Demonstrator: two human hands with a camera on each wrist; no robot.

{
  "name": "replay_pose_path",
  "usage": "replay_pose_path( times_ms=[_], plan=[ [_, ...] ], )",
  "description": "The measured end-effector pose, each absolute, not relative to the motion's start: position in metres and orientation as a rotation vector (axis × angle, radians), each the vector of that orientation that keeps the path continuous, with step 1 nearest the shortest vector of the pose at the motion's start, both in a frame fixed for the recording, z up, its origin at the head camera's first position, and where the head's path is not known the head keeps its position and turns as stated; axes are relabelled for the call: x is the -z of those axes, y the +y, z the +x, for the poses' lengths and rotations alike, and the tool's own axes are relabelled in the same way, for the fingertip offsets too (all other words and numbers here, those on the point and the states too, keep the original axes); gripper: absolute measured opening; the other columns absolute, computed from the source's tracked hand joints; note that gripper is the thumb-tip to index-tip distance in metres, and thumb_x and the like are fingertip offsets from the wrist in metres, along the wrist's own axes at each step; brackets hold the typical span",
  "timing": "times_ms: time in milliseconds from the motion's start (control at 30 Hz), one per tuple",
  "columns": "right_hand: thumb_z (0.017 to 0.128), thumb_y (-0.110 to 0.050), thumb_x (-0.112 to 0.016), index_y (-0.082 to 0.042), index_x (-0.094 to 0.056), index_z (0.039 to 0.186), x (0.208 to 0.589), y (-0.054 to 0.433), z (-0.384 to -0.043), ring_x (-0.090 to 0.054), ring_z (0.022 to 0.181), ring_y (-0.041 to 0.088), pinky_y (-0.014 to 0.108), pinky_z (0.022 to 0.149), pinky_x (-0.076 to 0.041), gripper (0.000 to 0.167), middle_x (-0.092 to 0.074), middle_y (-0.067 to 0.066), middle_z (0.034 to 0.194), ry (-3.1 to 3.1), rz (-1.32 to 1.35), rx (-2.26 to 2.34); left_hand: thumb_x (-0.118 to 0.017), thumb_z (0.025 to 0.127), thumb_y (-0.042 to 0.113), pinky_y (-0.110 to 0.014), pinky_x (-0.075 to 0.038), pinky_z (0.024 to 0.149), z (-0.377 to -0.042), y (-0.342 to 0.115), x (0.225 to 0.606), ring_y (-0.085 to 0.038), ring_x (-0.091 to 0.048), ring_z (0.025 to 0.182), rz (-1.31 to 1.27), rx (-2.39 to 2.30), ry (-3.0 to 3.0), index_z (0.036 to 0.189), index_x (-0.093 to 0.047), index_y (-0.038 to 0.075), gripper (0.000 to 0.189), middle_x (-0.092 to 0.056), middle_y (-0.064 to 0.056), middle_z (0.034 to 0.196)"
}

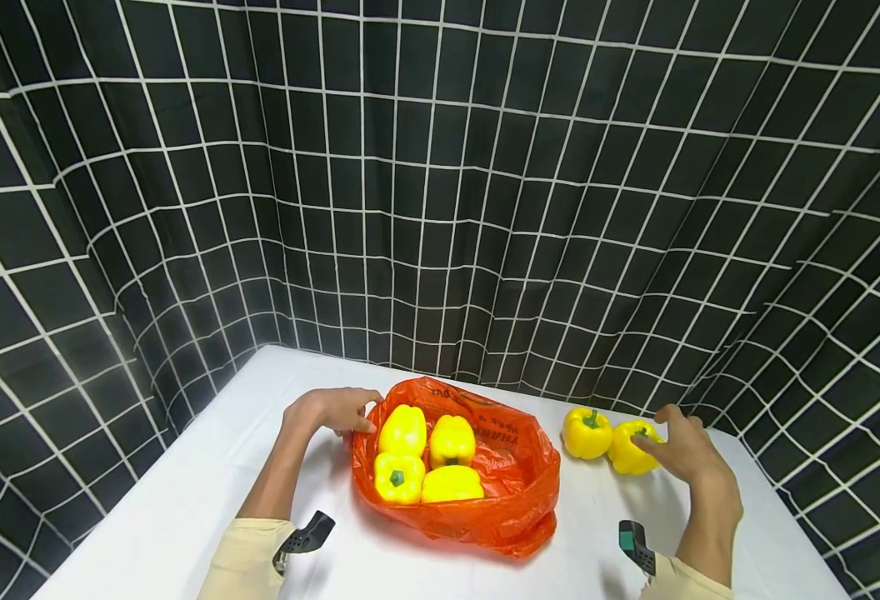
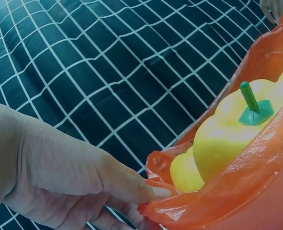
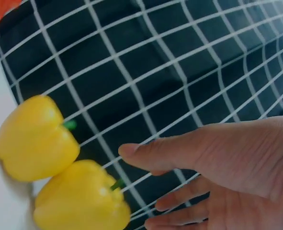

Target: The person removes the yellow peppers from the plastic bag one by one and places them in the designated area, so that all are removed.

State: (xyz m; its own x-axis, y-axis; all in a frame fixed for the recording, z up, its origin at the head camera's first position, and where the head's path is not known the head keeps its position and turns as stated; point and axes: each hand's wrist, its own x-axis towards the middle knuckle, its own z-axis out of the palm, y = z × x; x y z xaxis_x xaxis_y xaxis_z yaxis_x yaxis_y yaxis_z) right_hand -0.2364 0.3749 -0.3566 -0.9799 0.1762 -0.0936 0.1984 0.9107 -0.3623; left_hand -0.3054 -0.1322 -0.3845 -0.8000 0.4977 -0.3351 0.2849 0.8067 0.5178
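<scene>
A red plastic bag [image 1: 477, 523] lies with its mouth wide on the white table, and several yellow bell peppers [image 1: 402, 432] are inside. My left hand [image 1: 333, 410] pinches the bag's left rim between thumb and fingers; the left wrist view shows a bell pepper with a green stem [image 2: 227, 134] just behind that rim. Two more yellow bell peppers, a left one [image 1: 586, 433] and a right one [image 1: 632, 448], sit side by side to the right of the bag. Beside the right one is my right hand [image 1: 689, 448], thumb and fingers spread, holding nothing. A gap parts it from that pepper in the right wrist view.
The white tabletop [image 1: 162, 500] extends around the bag. A dark curtain with a white grid [image 1: 440, 208] hangs behind the table and along both sides. Dark wrist devices [image 1: 312, 532] stick out near both sleeves.
</scene>
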Motion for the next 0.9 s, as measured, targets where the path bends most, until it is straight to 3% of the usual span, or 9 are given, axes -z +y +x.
replay_pose_path(
  times_ms=[133, 367, 500, 600, 767, 900],
  plan=[
    [0.097, -0.027, -0.071, 0.014, -0.041, 0.139, 0.340, 0.357, -0.231, -0.051, 0.119, 0.060, 0.067, 0.094, -0.054, 0.066, -0.040, 0.047, 0.137, 3.115, 0.221, 0.571, -0.069, 0.100, 0.020, -0.030, -0.054, 0.071, -0.305, -0.134, 0.385, -0.023, -0.069, 0.071, 0.559, -0.644, 2.534, 0.144, -0.054, 0.010, 0.047, -0.064, -0.006, 0.082],
    [0.098, -0.021, -0.070, 0.011, -0.055, 0.131, 0.321, 0.309, -0.220, -0.062, 0.109, 0.054, 0.061, 0.087, -0.060, 0.048, -0.058, 0.040, 0.129, 3.325, -0.094, 0.663, -0.068, 0.100, 0.022, -0.032, -0.056, 0.072, -0.306, -0.137, 0.387, -0.029, -0.072, 0.075, 0.551, -0.676, 2.523, 0.142, -0.055, 0.011, 0.045, -0.063, -0.007, 0.086],
    [0.100, -0.019, -0.069, 0.008, -0.060, 0.127, 0.316, 0.279, -0.219, -0.068, 0.111, 0.051, 0.059, 0.089, -0.061, 0.039, -0.064, 0.035, 0.128, 3.354, -0.215, 0.796, -0.069, 0.100, 0.022, -0.030, -0.055, 0.069, -0.308, -0.136, 0.387, -0.023, -0.067, 0.070, 0.548, -0.668, 2.531, 0.142, -0.056, 0.010, 0.045, -0.063, -0.006, 0.086],
    [0.100, -0.017, -0.068, 0.005, -0.064, 0.120, 0.317, 0.259, -0.221, -0.072, 0.104, 0.045, 0.056, 0.089, -0.062, 0.030, -0.070, 0.030, 0.118, 3.402, -0.263, 0.918, -0.069, 0.100, 0.023, -0.028, -0.054, 0.068, -0.308, -0.135, 0.388, -0.020, -0.064, 0.069, 0.540, -0.660, 2.536, 0.142, -0.057, 0.011, 0.045, -0.063, -0.005, 0.085],
    [0.100, -0.012, -0.068, 0.001, -0.070, 0.108, 0.324, 0.225, -0.226, -0.074, 0.093, 0.034, 0.052, 0.086, -0.063, 0.015, -0.075, 0.020, 0.102, 3.444, -0.393, 1.053, -0.070, 0.099, 0.024, -0.028, -0.054, 0.068, -0.305, -0.136, 0.392, -0.023, -0.067, 0.070, 0.527, -0.661, 2.520, 0.142, -0.056, 0.012, 0.046, -0.065, -0.005, 0.085],
    [0.100, -0.016, -0.069, -0.005, -0.070, 0.108, 0.322, 0.204, -0.229, -0.073, 0.096, 0.030, 0.048, 0.086, -0.063, 0.014, -0.075, 0.014, 0.103, 3.340, -0.480, 0.965, -0.069, 0.100, 0.024, -0.029, -0.054, 0.068, -0.304, -0.134, 0.388, -0.029, -0.070, 0.073, 0.544, -0.667, 2.526, 0.143, -0.056, 0.013, 0.046, -0.064, -0.005, 0.085]
  ],
)
